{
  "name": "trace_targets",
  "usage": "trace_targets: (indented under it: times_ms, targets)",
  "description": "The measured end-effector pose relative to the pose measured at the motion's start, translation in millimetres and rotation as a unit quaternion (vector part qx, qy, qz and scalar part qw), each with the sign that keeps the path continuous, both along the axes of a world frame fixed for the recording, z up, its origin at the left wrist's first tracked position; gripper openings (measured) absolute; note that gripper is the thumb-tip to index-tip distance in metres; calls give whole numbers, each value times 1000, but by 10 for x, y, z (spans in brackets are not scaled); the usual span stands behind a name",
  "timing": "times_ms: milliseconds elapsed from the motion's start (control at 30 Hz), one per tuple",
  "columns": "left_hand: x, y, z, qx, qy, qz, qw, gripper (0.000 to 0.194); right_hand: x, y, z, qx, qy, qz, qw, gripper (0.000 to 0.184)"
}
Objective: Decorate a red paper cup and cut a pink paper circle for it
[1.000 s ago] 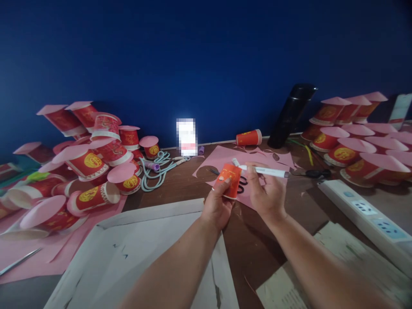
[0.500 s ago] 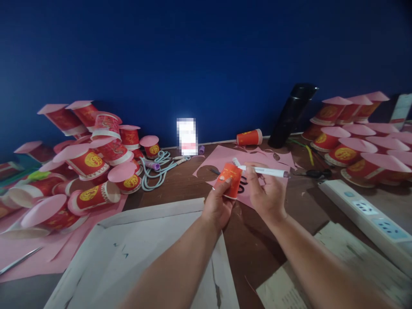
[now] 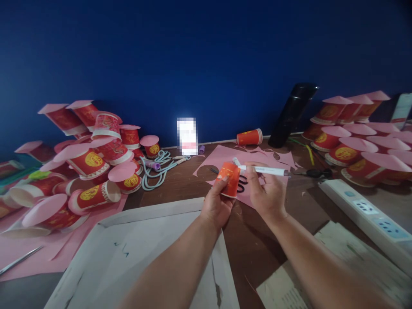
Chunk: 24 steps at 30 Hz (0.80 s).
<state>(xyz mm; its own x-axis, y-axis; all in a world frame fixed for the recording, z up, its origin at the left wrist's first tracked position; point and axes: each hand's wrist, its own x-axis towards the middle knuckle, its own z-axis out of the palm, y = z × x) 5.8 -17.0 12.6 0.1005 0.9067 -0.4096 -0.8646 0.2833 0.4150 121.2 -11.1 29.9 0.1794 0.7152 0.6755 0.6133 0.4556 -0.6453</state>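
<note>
My left hand (image 3: 216,205) is wrapped round a red paper cup (image 3: 229,180) with gold print, its thumb pressed on the side. In my right hand (image 3: 268,195) a slim white pen (image 3: 267,170) is pinched, lying nearly level. Its left end meets the cup's upper right edge; whether it touches is too small to tell. A short whitish piece (image 3: 236,162) shows by that end, its kind unclear. Below both hands lies pink paper (image 3: 212,159) with round cut-outs and a dark squiggle (image 3: 242,183).
Red cups with pink paper discs (image 3: 93,161) crowd the left, and more (image 3: 350,150) stand stacked on the right. A black flask (image 3: 291,116), a lying stack of cups (image 3: 249,137), a power strip (image 3: 367,210), a pale cord (image 3: 161,176) and a white box lid (image 3: 144,253) surround my hands.
The cup has turned a little in my left hand and stands more upright. My right hand and the pen have hardly moved.
</note>
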Motion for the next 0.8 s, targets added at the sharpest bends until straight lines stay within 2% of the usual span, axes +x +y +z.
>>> trace_targets:
  times_ms: [433,800]
  targets:
    - [-29,12,-9,0,-16,-3,1000,20,-2,-2,12,10,-16,-12,1000,24]
    - [-35,17,-5,-9,-20,0,1000,19,-4,2,-6,-7,-8,7,1000,25]
